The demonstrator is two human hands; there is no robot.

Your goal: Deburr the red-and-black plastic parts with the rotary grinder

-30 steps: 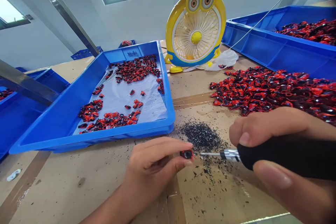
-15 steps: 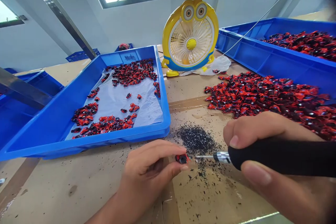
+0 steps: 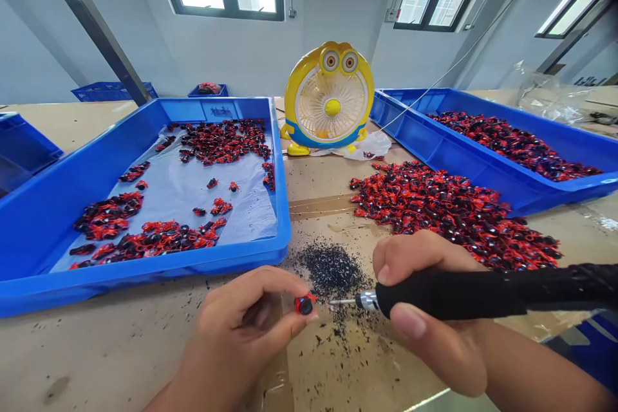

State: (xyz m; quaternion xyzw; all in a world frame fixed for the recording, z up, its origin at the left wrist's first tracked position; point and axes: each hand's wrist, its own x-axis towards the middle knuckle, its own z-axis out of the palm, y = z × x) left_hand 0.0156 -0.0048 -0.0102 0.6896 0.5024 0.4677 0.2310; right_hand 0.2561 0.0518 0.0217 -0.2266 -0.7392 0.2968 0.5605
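My left hand (image 3: 246,328) pinches a small black-and-red part (image 3: 304,304) between thumb and fingertips, its round black end towards me. My right hand (image 3: 434,309) is wrapped round a rotary tool (image 3: 449,294) with a black padded grip, a silver collar and a thin metal bit. The bit points left at the part, and a short gap shows between them. Under and behind the bit, a heap of fine black shavings (image 3: 333,268) lies on the brown table covering (image 3: 120,360).
A blue tray (image 3: 284,232) with clusters of similar parts on white sheeting stands at the left. On the right lies a loose pile of parts (image 3: 434,203), beside another blue tray (image 3: 541,196) full of them. A yellow fan (image 3: 332,107) stands behind, its cord stretching up right.
The view has swung, so the scene sits further left and more shows at the right. In my left fingers the part has turned slightly. Both hands keep their hold.
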